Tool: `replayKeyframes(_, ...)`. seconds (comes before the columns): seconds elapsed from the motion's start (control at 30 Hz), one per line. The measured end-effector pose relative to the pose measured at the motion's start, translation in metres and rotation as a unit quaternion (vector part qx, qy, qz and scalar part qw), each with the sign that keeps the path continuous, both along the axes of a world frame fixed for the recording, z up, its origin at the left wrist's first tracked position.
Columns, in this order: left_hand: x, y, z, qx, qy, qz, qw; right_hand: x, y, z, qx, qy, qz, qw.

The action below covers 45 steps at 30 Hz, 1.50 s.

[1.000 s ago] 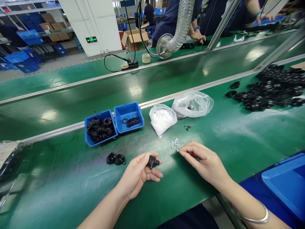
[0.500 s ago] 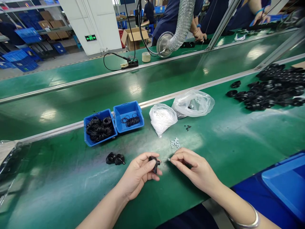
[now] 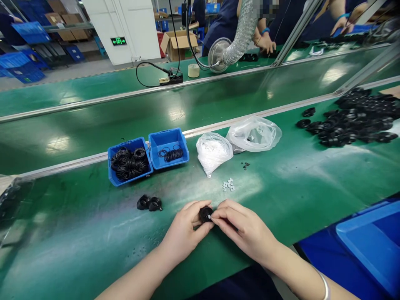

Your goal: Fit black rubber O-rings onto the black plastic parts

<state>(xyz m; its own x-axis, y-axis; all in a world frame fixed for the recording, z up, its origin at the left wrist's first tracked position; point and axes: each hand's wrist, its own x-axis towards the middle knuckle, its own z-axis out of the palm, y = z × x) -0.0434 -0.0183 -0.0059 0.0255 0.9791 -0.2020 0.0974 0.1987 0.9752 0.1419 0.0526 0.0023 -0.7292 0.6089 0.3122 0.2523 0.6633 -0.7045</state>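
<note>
My left hand (image 3: 190,225) is closed around a round black plastic part (image 3: 205,213), whose hollow side faces up. Fingertips of my right hand (image 3: 239,225) pinch a tiny white piece (image 3: 209,216) against the rim of that part; most of the piece is covered by the fingers. Beyond my hands lies a small scatter of white pieces (image 3: 228,184). A few tiny black pieces (image 3: 245,166) lie farther back. Two black parts (image 3: 149,203) of a similar kind sit together on the green table to the left.
Two blue bins (image 3: 168,148) hold black rubber rings. A bag of white pieces (image 3: 213,152) and an open clear bag (image 3: 254,133) stand beside them. Black parts (image 3: 353,121) are heaped at the right. A blue crate (image 3: 371,246) is at lower right. Co-workers' hands (image 3: 265,41) show across the table.
My right hand has moved left, bringing the tiny white piece to the black part. My left hand has turned the black part so its hollow side shows.
</note>
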Motion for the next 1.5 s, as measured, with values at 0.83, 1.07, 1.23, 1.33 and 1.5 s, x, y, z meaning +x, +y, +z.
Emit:
replayKeyframes(0.83,0.001,-0.001,-0.003,0.071,0.135,-0.027,0.988,-0.019,-0.007,-0.004,0.132,-0.116,-0.064,0.982)
replayKeyframes(1.07,0.001,-0.001,-0.012,0.103,0.207,-0.039,0.972,-0.026,-0.011,-0.007,0.143,-0.133,-0.083,0.977)
replayKeyframes(1.23,0.001,0.002,-0.010,0.042,0.142,-0.025,0.989,-0.021,0.000,0.002,0.086,-0.104,-0.045,0.990)
replayKeyframes(1.33,0.003,0.003,-0.010,-0.010,0.009,-0.003,1.000,0.001,0.026,0.009,0.044,-0.044,-0.072,0.995)
replayKeyframes(1.5,0.004,0.004,-0.012,-0.054,-0.087,0.000,0.995,0.052,0.088,-0.005,0.105,-0.134,-0.274,0.947)
